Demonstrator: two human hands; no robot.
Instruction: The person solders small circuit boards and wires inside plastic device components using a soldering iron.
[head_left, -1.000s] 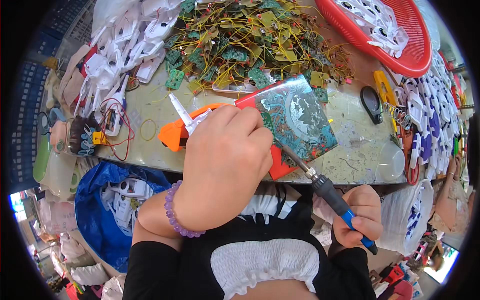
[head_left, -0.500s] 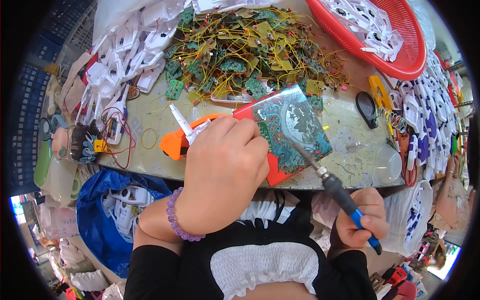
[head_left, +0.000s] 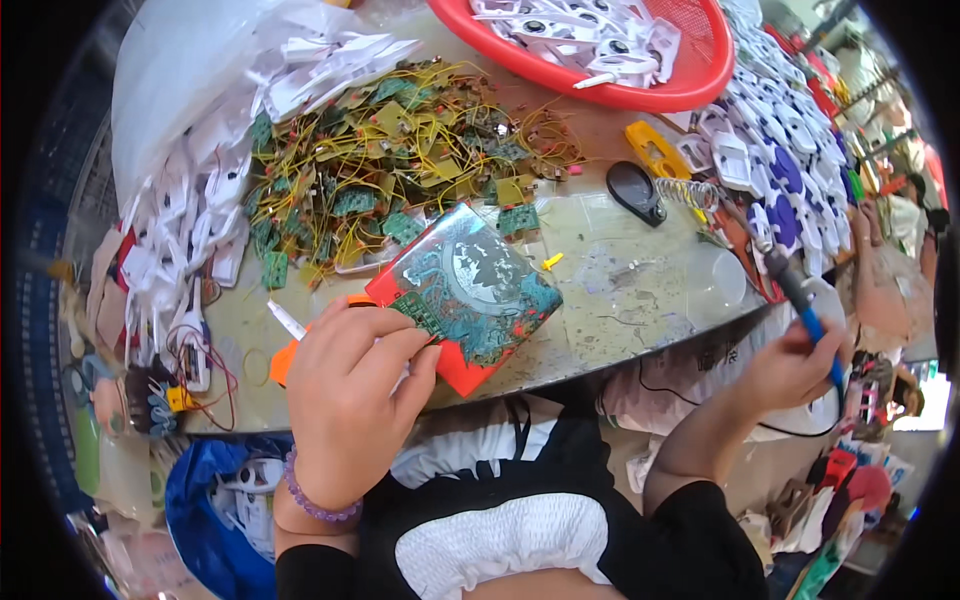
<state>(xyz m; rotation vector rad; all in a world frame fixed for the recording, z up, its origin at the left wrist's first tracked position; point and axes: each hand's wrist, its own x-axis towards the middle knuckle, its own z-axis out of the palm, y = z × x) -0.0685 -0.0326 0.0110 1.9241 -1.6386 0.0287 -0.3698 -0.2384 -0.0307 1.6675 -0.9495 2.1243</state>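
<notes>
My left hand [head_left: 360,385], wearing a purple bead bracelet, is closed with its fingertips at the edge of a small green circuit board [head_left: 415,312]. That board lies over the red-edged corner of a flat box [head_left: 480,285] with a worn blue-green picture. From behind the hand stick out a white plastic arm [head_left: 287,320] and an orange piece [head_left: 281,364]; their other ends are hidden. Off to the right, my right hand [head_left: 795,365] grips the blue handle of a soldering iron [head_left: 808,318]. Its tip points up toward the table's right end, away from the board.
Behind the box lies a heap of circuit boards with yellow wires [head_left: 370,170]. White plastic shells [head_left: 190,210] pile at left, more in a red basket [head_left: 690,98]. A coiled spring holder [head_left: 690,192], black ring-shaped item [head_left: 635,193] and clear cup [head_left: 715,278] stand right. A blue bag [head_left: 195,510] hangs below.
My right hand has swung the soldering iron away from the board, out to the right. The view has shifted, and my left hand stays by the board, its fingers now showing more.
</notes>
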